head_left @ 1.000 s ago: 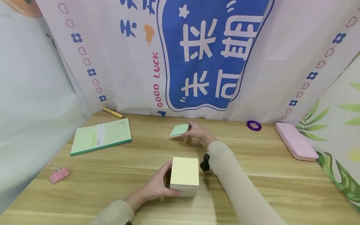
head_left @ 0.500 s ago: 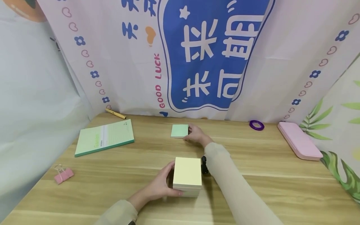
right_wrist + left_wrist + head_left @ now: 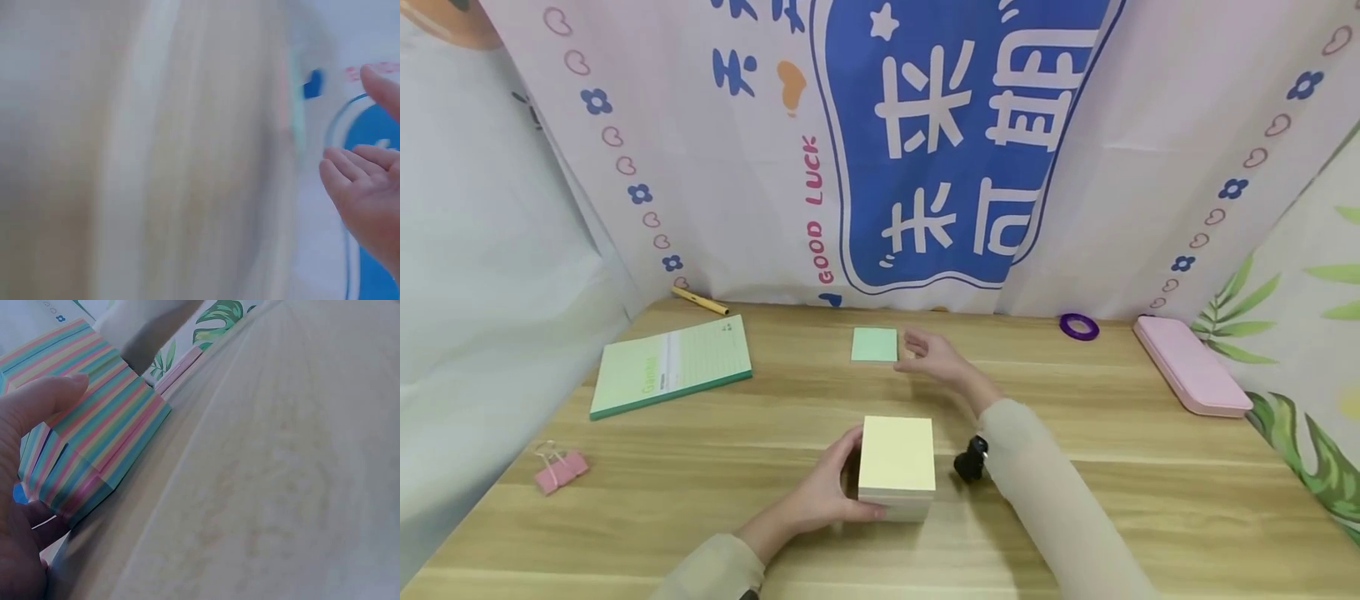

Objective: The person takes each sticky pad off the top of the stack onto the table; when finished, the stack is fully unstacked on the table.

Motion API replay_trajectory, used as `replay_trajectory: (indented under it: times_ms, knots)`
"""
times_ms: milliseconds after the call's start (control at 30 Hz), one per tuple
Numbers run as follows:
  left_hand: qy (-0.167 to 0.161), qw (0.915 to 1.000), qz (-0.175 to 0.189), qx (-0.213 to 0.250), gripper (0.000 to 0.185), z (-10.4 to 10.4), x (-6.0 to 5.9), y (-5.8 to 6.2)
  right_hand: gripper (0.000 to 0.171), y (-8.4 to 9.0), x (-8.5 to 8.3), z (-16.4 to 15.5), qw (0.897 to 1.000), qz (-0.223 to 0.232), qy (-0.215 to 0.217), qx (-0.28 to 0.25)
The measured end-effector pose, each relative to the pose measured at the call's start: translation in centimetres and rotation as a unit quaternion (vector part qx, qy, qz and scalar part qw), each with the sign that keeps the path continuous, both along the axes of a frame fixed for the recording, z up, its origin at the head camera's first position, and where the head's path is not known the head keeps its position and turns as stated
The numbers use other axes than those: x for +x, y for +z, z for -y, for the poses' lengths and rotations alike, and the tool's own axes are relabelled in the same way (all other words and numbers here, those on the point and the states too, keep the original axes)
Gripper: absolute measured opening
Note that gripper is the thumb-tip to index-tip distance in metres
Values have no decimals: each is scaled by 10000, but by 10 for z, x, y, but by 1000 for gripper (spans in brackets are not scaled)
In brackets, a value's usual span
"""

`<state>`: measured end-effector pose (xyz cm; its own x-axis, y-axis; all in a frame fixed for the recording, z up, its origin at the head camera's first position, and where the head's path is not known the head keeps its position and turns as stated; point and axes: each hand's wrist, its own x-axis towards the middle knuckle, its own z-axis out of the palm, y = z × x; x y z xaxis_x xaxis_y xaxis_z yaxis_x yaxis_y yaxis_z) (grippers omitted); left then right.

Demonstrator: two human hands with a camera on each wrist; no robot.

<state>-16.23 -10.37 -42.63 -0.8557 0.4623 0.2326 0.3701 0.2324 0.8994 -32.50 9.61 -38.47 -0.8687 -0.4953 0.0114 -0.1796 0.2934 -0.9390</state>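
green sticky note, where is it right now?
In the head view, the green sticky note lies flat on the table near the back curtain, just left of the right hand, which is off it, beyond the yellow-topped note block.

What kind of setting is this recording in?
Probably a study desk set up as a booth: a wooden desk hemmed in by printed cloth, with stationery on it such as a green notebook, a pink pencil case and a block of paper notes.

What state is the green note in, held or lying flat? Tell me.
Lying flat on the table. The green note rests alone, and the right hand beside it has open fingers.
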Motion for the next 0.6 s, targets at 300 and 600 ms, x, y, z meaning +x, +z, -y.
replay_trajectory:
  times_ms: [300, 600]
  knots:
    - [67, 9999, -131, 47, 93, 1, 1, 1, 73, 41, 79, -22, 9840, -166, 1441, -1035]
    - [-9, 9999, -168, -18, 93, -1, -2, 0, 87, 40, 136, -30, 9763, -1419, 1630, -62]
